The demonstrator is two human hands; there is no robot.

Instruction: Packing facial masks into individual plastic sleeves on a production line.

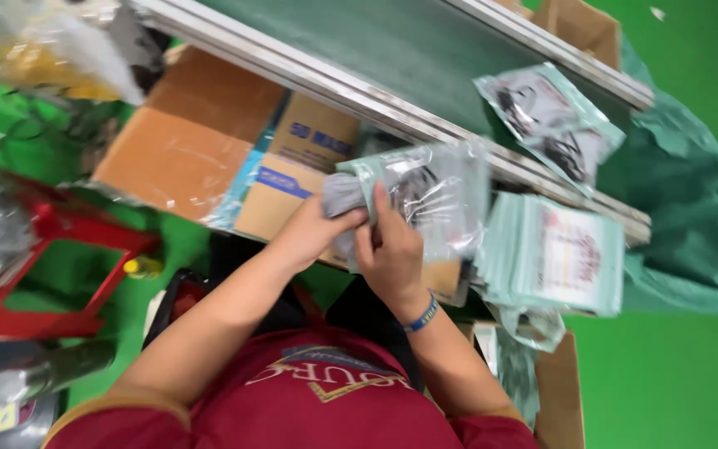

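Observation:
My left hand (pixel 313 233) grips a bunched grey cloth (pixel 344 195) at the mouth of a clear plastic bag with a pale teal edge (pixel 442 199). My right hand (pixel 388 254), with a blue wristband on its wrist, holds that bag's near side, fingers pressed against the cloth. Both hands meet in front of my chest, over a cardboard box. The cloth is partly inside the bag; the picture is blurred, so I cannot tell how deep it sits.
A stack of flat teal packets (pixel 554 254) lies right of my hands. One filled packet (pixel 554 120) rests on the dark green conveyor belt (pixel 392 50). Cardboard boxes (pixel 193 150) sit left, beside a red metal frame (pixel 60 249). A teal sack (pixel 683 216) stands far right.

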